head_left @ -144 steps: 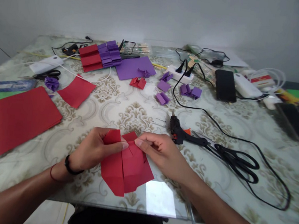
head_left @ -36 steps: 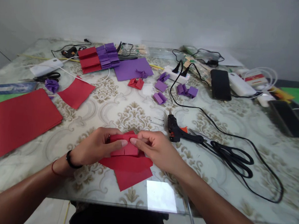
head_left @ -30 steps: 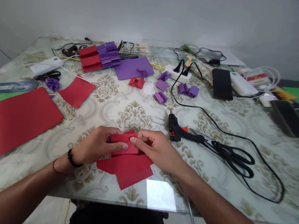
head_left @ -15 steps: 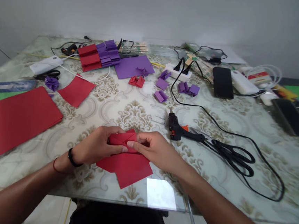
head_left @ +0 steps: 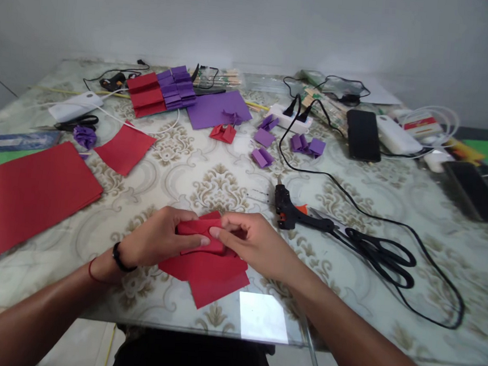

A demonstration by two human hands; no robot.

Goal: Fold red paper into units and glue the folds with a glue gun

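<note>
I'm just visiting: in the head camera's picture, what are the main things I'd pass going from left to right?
Large red sheets → small red sheet → left hand → folded red paper held between the hands → right hand → black glue gun → black-handled scissors.

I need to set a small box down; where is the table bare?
A wide free patch of table lies between the small folded red piece and the held red paper, right of the red square sheet. Another lies right of the looped black cord, nearer than the far-right dark device. Crowded: around the power strip and along the back.
</note>
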